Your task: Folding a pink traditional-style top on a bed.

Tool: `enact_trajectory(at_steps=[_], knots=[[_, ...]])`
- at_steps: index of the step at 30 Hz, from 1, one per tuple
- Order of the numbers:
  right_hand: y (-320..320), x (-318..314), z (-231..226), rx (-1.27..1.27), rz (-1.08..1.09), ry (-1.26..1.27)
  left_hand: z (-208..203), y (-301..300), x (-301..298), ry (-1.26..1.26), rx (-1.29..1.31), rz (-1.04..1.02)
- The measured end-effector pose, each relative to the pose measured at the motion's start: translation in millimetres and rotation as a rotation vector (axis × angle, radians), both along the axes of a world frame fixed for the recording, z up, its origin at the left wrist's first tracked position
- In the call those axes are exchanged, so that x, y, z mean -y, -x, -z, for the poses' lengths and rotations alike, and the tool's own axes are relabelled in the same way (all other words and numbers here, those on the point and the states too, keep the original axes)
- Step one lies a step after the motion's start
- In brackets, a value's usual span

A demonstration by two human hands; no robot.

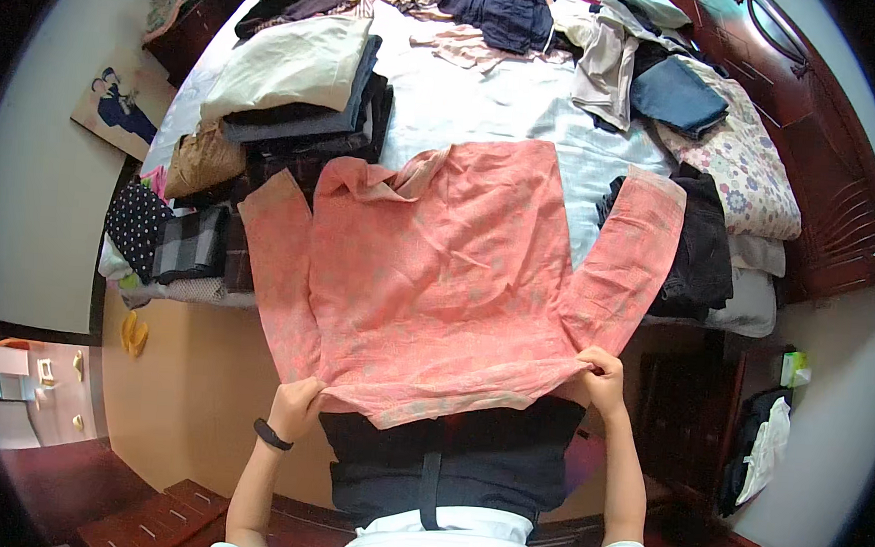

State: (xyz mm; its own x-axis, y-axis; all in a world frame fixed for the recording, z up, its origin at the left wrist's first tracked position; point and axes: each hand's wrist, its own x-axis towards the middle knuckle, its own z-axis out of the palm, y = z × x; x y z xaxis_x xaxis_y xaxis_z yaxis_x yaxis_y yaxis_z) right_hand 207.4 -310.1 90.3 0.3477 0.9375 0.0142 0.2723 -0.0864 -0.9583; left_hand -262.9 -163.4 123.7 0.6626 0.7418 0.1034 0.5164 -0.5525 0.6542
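A pink long-sleeved shirt (449, 254) with a pale collar lies spread over the near edge of the bed, its hem toward me. My left hand (296, 408) is closed on the left corner of the hem, and my right hand (603, 382) pinches the right corner. Between them the hem hangs slightly slack in front of my dark trousers. One sleeve reaches down at the left toward my left hand; the other is bent up at the right, over some dark folded clothes (705, 245). A black band sits on my left wrist.
On the bed (423, 97), a stack of folded trousers (290, 69) stands at the left beside a brown bundle (204, 162) and dark clothes. Loose garments (499, 12) lie along the far side. A folded blue garment (679, 93) and a flowered pillow (735, 151) are at the right.
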Motion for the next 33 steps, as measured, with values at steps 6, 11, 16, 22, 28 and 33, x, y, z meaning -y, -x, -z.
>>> enact_trajectory(at_steps=[6, 11, 16, 22, 28, 33], knots=[[2, 16, -9, -0.040, -0.042, 0.068, -14, -6, 17, 0.117, -0.088, -0.050], [3, 27, -14, 0.006, -0.055, 0.154, -28, -15, 18, 0.177, -0.072, 0.047], [9, 29, -12, 0.043, -0.054, 0.208, -19, -12, 21, 0.200, -0.183, 0.113], [9, 26, -9, 0.116, -0.079, 0.250, -1, 3, 23, 0.119, -0.168, 0.101], [11, 25, -25, 0.222, -0.044, 0.413, -5, 10, 16, 0.241, -0.036, 0.113], [-7, 9, -48, -0.056, -0.165, 0.386, -17, 9, -29, 0.509, -0.172, 0.121]])
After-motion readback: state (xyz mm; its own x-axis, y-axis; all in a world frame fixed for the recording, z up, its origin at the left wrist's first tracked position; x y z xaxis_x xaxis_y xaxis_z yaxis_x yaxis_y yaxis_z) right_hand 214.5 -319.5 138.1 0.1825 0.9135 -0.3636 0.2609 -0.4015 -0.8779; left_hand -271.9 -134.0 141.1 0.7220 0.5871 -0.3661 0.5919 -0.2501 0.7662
